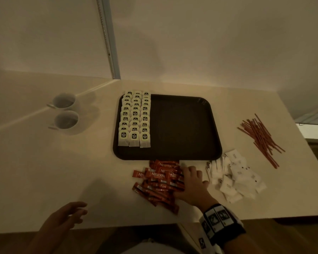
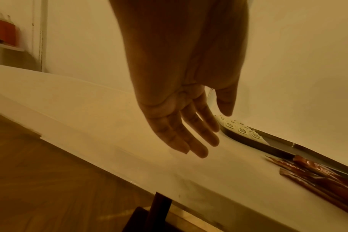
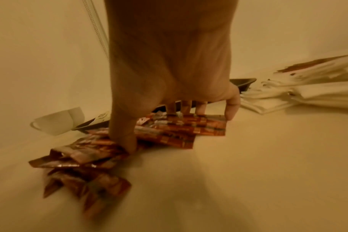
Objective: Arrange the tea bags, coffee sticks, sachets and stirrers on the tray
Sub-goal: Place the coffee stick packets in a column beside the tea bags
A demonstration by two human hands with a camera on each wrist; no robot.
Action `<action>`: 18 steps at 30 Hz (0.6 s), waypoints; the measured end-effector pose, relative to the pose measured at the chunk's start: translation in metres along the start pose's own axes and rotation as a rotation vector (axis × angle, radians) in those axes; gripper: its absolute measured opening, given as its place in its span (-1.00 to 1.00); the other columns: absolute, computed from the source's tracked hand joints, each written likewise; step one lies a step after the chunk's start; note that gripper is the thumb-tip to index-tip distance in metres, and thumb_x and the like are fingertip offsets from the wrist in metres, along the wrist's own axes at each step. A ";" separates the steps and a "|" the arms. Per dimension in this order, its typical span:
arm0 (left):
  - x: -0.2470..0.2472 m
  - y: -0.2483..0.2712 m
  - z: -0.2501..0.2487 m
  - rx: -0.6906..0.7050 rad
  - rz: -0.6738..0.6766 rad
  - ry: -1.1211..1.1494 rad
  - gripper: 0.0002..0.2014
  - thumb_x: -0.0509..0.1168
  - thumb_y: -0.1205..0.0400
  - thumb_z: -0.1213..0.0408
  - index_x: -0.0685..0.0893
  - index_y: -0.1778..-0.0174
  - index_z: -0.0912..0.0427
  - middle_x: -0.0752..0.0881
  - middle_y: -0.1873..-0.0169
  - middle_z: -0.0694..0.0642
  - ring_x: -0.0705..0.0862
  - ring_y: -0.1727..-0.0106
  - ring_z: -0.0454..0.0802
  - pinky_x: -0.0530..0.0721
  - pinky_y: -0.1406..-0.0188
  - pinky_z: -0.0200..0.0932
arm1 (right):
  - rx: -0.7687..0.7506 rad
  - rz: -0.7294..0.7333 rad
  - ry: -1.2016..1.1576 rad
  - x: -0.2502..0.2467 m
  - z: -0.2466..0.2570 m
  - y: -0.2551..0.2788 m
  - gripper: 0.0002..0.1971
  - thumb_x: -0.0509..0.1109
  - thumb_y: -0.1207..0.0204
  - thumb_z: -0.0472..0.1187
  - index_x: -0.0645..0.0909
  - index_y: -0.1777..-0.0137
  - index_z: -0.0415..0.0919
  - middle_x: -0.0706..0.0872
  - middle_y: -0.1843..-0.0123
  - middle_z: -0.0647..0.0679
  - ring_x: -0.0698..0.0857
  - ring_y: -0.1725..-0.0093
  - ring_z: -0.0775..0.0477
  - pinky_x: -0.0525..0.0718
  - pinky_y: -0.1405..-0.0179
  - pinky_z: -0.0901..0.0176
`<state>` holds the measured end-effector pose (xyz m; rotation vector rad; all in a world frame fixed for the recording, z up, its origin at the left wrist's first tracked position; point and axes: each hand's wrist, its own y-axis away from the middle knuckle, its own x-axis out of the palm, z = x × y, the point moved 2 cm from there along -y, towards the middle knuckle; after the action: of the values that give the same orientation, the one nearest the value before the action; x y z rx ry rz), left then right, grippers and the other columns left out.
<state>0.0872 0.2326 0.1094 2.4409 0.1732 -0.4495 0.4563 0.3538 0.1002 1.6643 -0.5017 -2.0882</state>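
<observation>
Right-hand grip [image 1: 188, 186], fingers curled down onto the heap of red foil coffee sticks [image 1: 160, 182], lies just beside the dark rectangular plastic tray's [image 1: 184, 154] near rim. Their long axes run mostly along that rim. Left hand [image 1: 62, 219], fingers apart and empty, hovers farther off over the tabletop [image 1: 44, 171].

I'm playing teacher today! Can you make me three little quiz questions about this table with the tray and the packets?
1. True or false: the tea bags lie in rows on the tray.
2. Which pile does the right hand touch? A stirrers B coffee sticks C white sachets
3. Fill in: the left hand holds ___.

Key: 1 true; 2 B; 3 nothing.
</observation>
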 end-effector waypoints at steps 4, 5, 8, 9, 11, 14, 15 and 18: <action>-0.002 0.002 0.002 0.009 -0.010 -0.005 -0.83 0.26 -0.64 0.45 0.73 0.00 0.17 0.82 0.23 0.08 0.76 0.14 0.20 0.61 0.15 -0.04 | -0.068 -0.107 0.018 0.009 0.000 0.002 -0.42 0.19 -0.52 0.25 0.21 -0.48 0.05 0.28 -0.40 -0.02 0.30 -0.34 -0.09 0.37 -0.28 -0.12; -0.002 0.003 0.002 0.014 -0.015 -0.010 -0.83 0.26 -0.64 0.45 0.73 0.00 0.16 0.82 0.25 0.06 0.76 0.14 0.19 0.62 0.16 -0.05 | -0.090 -0.123 0.037 0.011 -0.002 0.002 -0.49 0.13 -0.57 0.23 0.24 -0.46 0.05 0.30 -0.38 -0.01 0.32 -0.31 -0.08 0.38 -0.25 -0.08; -0.004 0.005 0.001 0.021 -0.028 0.004 -0.83 0.26 -0.64 0.45 0.73 0.01 0.15 0.82 0.26 0.03 0.76 0.16 0.17 0.66 0.26 -0.21 | -0.119 -0.127 0.094 0.016 -0.007 0.000 -0.57 0.04 -0.64 0.18 0.24 -0.44 0.06 0.31 -0.38 -0.01 0.34 -0.30 -0.07 0.39 -0.25 -0.06; -0.004 0.006 0.001 0.024 -0.034 0.013 -0.83 0.26 -0.64 0.45 0.73 0.01 0.16 0.82 0.26 0.04 0.76 0.16 0.17 0.66 0.30 -0.25 | -0.124 -0.121 0.115 0.017 -0.009 -0.001 -0.59 0.04 -0.65 0.15 0.24 -0.44 0.05 0.30 -0.39 -0.01 0.33 -0.31 -0.07 0.38 -0.26 -0.07; -0.005 0.008 0.000 0.033 -0.043 0.022 -0.82 0.26 -0.64 0.46 0.73 0.02 0.15 0.82 0.24 0.07 0.76 0.17 0.17 0.65 0.23 -0.17 | -0.151 -0.118 0.158 0.018 -0.011 -0.001 -0.62 0.00 -0.66 0.10 0.26 -0.43 0.04 0.32 -0.40 -0.01 0.33 -0.32 -0.08 0.35 -0.25 -0.06; -0.007 0.009 -0.003 0.047 -0.043 0.031 -0.82 0.27 -0.64 0.46 0.73 0.03 0.13 0.83 0.24 0.06 0.76 0.15 0.19 0.62 0.15 -0.05 | -0.188 -0.109 0.180 0.014 -0.013 0.000 -0.48 -0.20 -0.56 0.19 0.31 -0.40 0.05 0.36 -0.37 0.02 0.34 -0.29 -0.06 0.33 -0.21 -0.03; -0.007 0.009 -0.005 0.052 -0.043 0.035 -0.81 0.26 -0.64 0.47 0.73 0.03 0.13 0.82 0.24 0.09 0.75 0.15 0.20 0.61 0.14 -0.03 | -0.191 -0.101 0.166 0.013 -0.014 0.000 -0.49 -0.20 -0.56 0.19 0.31 -0.39 0.05 0.36 -0.37 0.03 0.34 -0.30 -0.04 0.34 -0.22 -0.03; -0.011 0.008 -0.014 0.068 -0.047 0.051 -0.81 0.25 -0.64 0.49 0.73 0.03 0.16 0.82 0.20 0.14 0.75 0.14 0.22 0.60 0.11 0.03 | -0.204 -0.103 0.066 -0.001 -0.018 -0.002 -0.70 0.03 -0.69 0.02 0.33 -0.37 0.03 0.38 -0.36 0.05 0.37 -0.32 -0.01 0.41 -0.30 -0.02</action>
<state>0.0825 0.2348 0.1280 2.5207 0.2417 -0.4204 0.4735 0.3553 0.0958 1.6637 -0.1790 -2.0709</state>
